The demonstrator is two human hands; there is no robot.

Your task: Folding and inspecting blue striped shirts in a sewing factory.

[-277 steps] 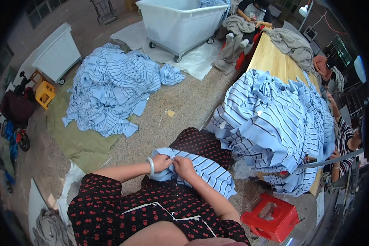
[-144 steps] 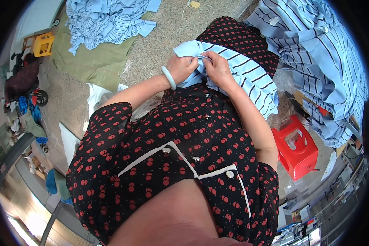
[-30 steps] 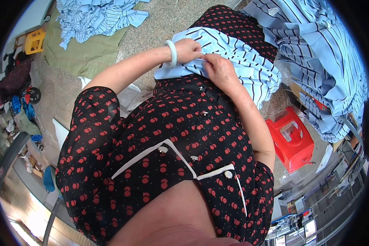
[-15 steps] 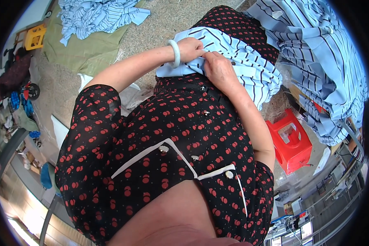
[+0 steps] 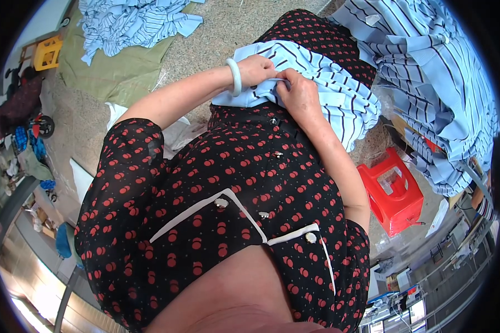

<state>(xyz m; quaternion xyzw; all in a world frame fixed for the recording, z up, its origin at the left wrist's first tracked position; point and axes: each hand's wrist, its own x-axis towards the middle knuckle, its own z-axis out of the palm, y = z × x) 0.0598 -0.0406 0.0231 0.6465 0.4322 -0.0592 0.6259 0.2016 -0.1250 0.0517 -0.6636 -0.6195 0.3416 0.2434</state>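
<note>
Both hands were on the striped garment (image 5: 341, 105), light blue with dark stripes, which lay bunched across my lap, over my skirt and just past the waist of my black dress (image 5: 216, 172) with its red dot print. Left hand (image 5: 255, 70): thumb and fingers together, clamped on a fold of it, fingertips pointing right. Right hand (image 5: 301, 95): thumb and index finger pinched on the same fold, knuckles up, the two sets of fingertips nearly meeting. A short pale edge of cloth showed between them; exact contact under the fingers was hidden. Pale bangle (image 5: 234, 77) sat on my left wrist. The loose part of the garment ran off to the right past my right wrist, ending in crumpled folds near the clear plastic (image 5: 390, 99). To my right: big draped pile of matching striped cloth (image 5: 450, 83), and nearer me a red plastic stool (image 5: 397, 200) on the floor, apart from my forearm. Ahead-left: second heap of the same cloth (image 5: 133, 25) on a green sheet (image 5: 114, 75), yellow stool (image 5: 48, 54) beyond the sheet's left side. A striped sleeve (image 5: 485, 205) showed at the far right rim, mostly cut off.
</note>
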